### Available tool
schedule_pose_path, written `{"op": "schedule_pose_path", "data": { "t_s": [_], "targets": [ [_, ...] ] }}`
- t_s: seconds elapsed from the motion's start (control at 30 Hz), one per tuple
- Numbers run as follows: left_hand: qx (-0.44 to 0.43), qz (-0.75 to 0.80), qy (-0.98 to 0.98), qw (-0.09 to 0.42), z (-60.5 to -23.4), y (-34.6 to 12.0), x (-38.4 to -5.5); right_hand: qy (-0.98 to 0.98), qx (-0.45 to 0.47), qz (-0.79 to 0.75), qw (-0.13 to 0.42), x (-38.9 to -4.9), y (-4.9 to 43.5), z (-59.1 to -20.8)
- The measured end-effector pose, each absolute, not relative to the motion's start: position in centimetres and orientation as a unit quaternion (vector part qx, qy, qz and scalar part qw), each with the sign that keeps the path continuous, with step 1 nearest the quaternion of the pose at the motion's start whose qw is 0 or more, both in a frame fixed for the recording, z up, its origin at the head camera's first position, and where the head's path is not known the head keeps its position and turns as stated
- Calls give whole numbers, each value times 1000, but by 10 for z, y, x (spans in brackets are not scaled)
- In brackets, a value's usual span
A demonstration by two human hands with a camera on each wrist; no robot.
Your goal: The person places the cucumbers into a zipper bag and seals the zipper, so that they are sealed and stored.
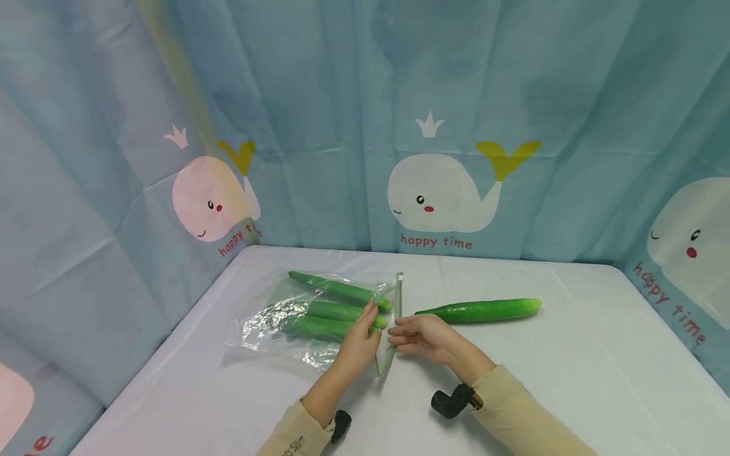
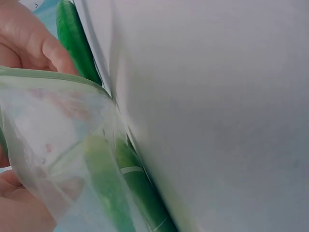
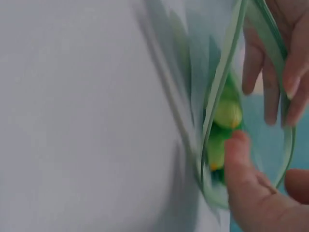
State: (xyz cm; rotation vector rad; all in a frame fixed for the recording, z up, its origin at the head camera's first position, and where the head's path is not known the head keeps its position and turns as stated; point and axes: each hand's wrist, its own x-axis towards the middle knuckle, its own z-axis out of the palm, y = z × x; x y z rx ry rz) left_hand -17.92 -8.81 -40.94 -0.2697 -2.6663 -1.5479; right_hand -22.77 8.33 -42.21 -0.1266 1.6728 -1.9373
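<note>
A clear zip bag (image 1: pixel 256 320) lies on its side with several cucumbers (image 1: pixel 339 289) inside. Its green-edged mouth (image 3: pixel 219 87) gapes toward the right. My left hand (image 1: pixel 360 342) lies over the bag near that mouth. In the right wrist view its fingers (image 3: pixel 294 72) pinch the rim from both sides. My right hand (image 1: pixel 428 339) is at the mouth with its fingers extended toward the rim. The right thumb (image 3: pixel 241 159) shows in front of the opening; whether it touches the plastic I cannot tell. One loose cucumber (image 1: pixel 490 310) lies just beyond the right hand, its left end partly hidden.
A white-covered table (image 1: pixel 576 380) holds everything. Blue curtains (image 1: pixel 319 126) printed with whales hang behind it and on both sides. Each wrist wears a black camera mount (image 1: pixel 450 402).
</note>
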Motion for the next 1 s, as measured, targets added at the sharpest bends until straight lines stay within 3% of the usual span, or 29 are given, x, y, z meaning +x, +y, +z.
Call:
{"op": "schedule_pose_path", "data": {
  "t_s": [0.53, 0.77, 1.0],
  "targets": [
    [-86, -507, -857, 19, -410, -90, -178, 682, -132, -687, 213, -229, 151, -412],
    [-81, -510, -856, 13, -409, -91, -179, 756, -166, -616, 145, -228, 175, -407],
    [-81, -510, -856, 14, -407, -91, -179, 804, -255, -528, 97, -230, 196, -407]
  ]
}}
